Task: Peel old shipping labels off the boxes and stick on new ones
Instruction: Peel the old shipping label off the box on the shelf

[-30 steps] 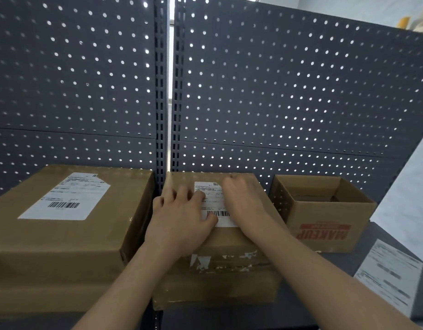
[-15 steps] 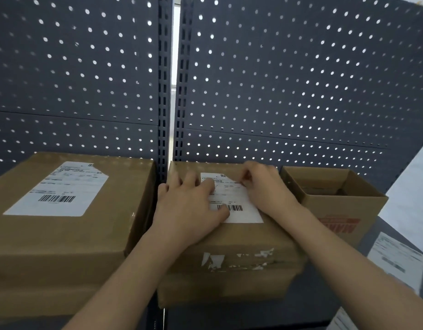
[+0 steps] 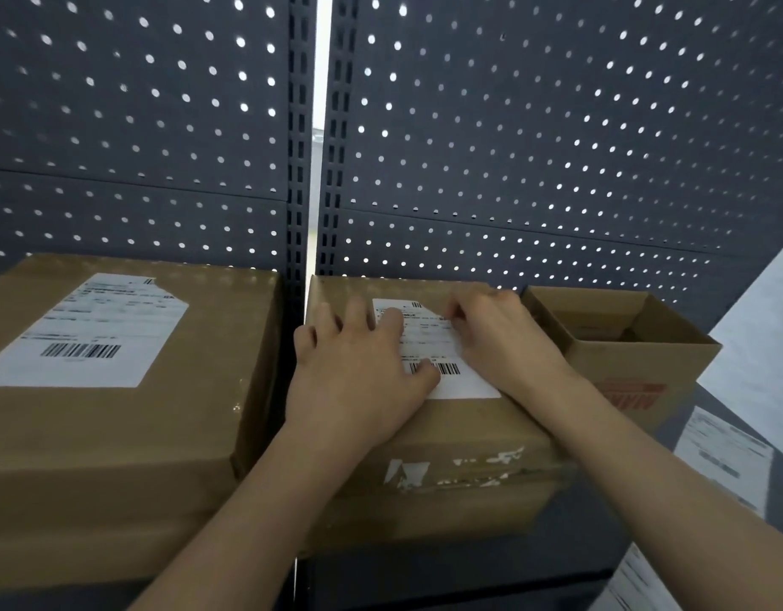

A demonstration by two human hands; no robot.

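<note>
Head view: a white paper shipping label (image 3: 469, 387) lies on top of a brown cardboard box (image 3: 447, 438). The left hand (image 3: 359, 381) presses it flat, fingers straight and spread, thumb on the barcode. The right hand (image 3: 500, 341) curls its fingertips at the label's far corner, seemingly pinching it. Thin paper probably tears easily (adhesive grips card), so the best hold is that corner under the right fingertips.

Moved the right hand (image 3: 504, 341) off the middle of the label (image 3: 464, 385) to its far right corner, fingers curled there; slid the left hand (image 3: 359, 372) further onto it.
</note>
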